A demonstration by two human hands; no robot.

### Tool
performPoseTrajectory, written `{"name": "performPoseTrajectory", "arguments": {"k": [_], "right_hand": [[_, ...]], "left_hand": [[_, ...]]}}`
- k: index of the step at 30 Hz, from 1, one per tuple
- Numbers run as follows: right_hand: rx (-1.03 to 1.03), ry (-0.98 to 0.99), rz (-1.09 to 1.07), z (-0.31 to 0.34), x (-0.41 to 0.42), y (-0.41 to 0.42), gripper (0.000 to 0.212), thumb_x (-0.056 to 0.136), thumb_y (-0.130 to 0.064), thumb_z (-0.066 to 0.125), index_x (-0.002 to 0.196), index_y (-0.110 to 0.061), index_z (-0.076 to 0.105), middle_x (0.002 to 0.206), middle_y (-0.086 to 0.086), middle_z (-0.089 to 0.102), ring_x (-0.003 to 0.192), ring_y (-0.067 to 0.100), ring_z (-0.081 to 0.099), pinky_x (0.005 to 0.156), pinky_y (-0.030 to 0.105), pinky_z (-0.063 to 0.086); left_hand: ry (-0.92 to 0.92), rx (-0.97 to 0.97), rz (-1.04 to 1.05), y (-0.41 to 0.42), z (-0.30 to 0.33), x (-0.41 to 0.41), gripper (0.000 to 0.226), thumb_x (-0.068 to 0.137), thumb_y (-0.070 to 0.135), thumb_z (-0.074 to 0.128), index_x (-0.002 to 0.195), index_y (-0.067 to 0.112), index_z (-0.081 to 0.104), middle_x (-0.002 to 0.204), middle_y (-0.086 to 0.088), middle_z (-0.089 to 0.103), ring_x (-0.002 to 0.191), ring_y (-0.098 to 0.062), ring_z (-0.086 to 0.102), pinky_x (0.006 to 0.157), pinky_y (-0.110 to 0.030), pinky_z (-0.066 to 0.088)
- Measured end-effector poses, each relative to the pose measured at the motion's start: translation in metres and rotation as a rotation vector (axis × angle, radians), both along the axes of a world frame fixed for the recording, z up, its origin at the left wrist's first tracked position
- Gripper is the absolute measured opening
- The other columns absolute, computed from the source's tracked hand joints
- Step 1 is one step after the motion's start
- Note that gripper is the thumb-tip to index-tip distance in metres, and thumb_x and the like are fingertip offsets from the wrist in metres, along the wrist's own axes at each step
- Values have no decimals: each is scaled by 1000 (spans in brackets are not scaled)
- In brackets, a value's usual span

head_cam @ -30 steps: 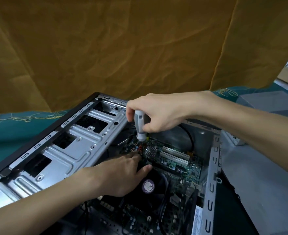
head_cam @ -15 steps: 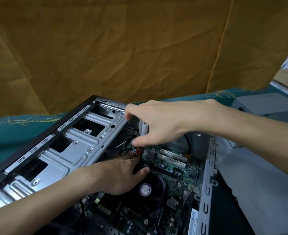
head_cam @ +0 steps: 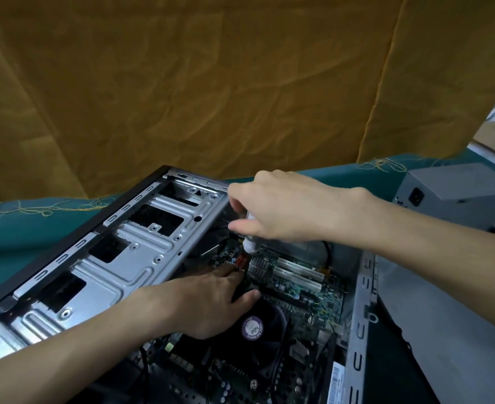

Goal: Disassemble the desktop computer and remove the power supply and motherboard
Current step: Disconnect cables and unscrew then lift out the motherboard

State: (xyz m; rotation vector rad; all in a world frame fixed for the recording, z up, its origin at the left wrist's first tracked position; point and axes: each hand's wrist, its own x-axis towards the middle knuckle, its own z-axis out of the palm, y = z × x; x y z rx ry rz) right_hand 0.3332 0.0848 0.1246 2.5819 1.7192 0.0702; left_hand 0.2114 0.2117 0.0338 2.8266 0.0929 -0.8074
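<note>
The open computer case (head_cam: pixel 141 258) lies on its side with the green motherboard (head_cam: pixel 301 284) inside. My right hand (head_cam: pixel 281 208) grips the grey handle of a screwdriver (head_cam: pixel 250 243), which points down at the board's far left corner. My left hand (head_cam: pixel 211 298) rests on the board beside the black CPU fan (head_cam: pixel 258 333), its fingertips near the screwdriver tip and its thumb by the fan. The screwdriver's tip is hidden among red connectors. A grey power supply (head_cam: pixel 456 193) sits outside the case at the right.
The metal drive cage (head_cam: pixel 109 266) covers the case's left half. White expansion slots (head_cam: pixel 298 272) lie right of the screwdriver. A grey case panel (head_cam: pixel 444 330) lies to the right. Teal cloth (head_cam: pixel 21 228) covers the table, with a mustard curtain (head_cam: pixel 211 83) behind.
My right hand has turned on the screwdriver handle, the fingers shifting round it. My left hand has stayed on the board. The view has tilted slightly, showing the power supply at the right.
</note>
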Motion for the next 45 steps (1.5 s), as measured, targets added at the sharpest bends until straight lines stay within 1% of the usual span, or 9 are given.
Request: {"name": "performPoseTrajectory", "arguments": {"k": [4, 9, 17, 23, 29, 33, 38, 42, 45], "right_hand": [[-53, 394, 134, 12, 4, -1, 35, 86, -3, 66, 112, -24, 58, 99, -11, 67, 94, 5, 55, 78, 35, 52], [45, 126, -24, -5, 3, 0, 42, 100, -59, 51, 110, -18, 52, 90, -2, 58, 79, 23, 59, 65, 39, 46], [71, 506, 21, 7, 14, -12, 36, 90, -20, 72, 120, -28, 55, 104, -9, 67, 91, 2, 59, 75, 23, 46], [0, -165, -121, -6, -4, -6, 41, 103, -60, 42, 95, -19, 42, 69, -2, 36, 68, 28, 45, 60, 37, 32], [-39, 404, 23, 13, 1, -5, 38, 83, -27, 79, 114, -30, 57, 104, -8, 60, 96, 13, 56, 78, 37, 51], [-27, -18, -94, 2, -5, 0, 42, 94, -64, 54, 103, -23, 49, 79, -4, 50, 70, 22, 49, 54, 35, 33], [-66, 356, 58, 13, -1, 1, 32, 86, -16, 74, 111, -27, 57, 95, -10, 61, 91, 12, 56, 72, 36, 49], [-60, 91, -35, 5, -9, 2, 48, 90, -59, 65, 118, -26, 45, 93, -4, 52, 83, 23, 54, 61, 36, 44], [39, -8, -29, -2, -7, 4, 31, 99, -49, 57, 111, -23, 45, 80, -4, 54, 75, 25, 55, 55, 36, 36]], "left_hand": [[-16, 4, -3, 0, -1, 0, 77, 98, 72, 19, 156, 21, 30, 163, 2, 26, 147, -22, 33, 120, -41, 29], [-137, -8, -88, -1, 10, -3, 60, 101, 63, 33, 140, 20, 48, 150, 0, 41, 137, -22, 46, 114, -40, 38], [-789, -82, -198, 40, 53, -6, 39, 93, 60, 43, 114, 34, 64, 112, 19, 57, 106, -6, 53, 92, -31, 49], [-673, -46, -108, 52, 35, 5, 68, 89, 58, 62, 148, 29, 42, 159, 9, 28, 145, -11, 27, 117, -28, 23], [-694, 20, -119, 45, 29, 6, 64, 92, 46, 62, 148, 29, 37, 161, 10, 24, 149, -15, 22, 119, -38, 22], [-685, 26, -107, 46, 27, 7, 58, 92, 47, 61, 144, 30, 41, 163, 8, 20, 151, -17, 17, 121, -38, 20], [-681, 37, -130, 47, 26, 7, 59, 93, 46, 59, 146, 31, 38, 158, 8, 24, 148, -18, 21, 119, -39, 21], [-683, 36, -132, 46, 25, 7, 51, 93, 47, 58, 140, 31, 44, 160, 7, 21, 150, -18, 18, 120, -40, 21], [-674, 57, -137, 47, 25, 7, 51, 94, 49, 57, 139, 29, 44, 162, 7, 17, 151, -19, 16, 121, -41, 20]]}}
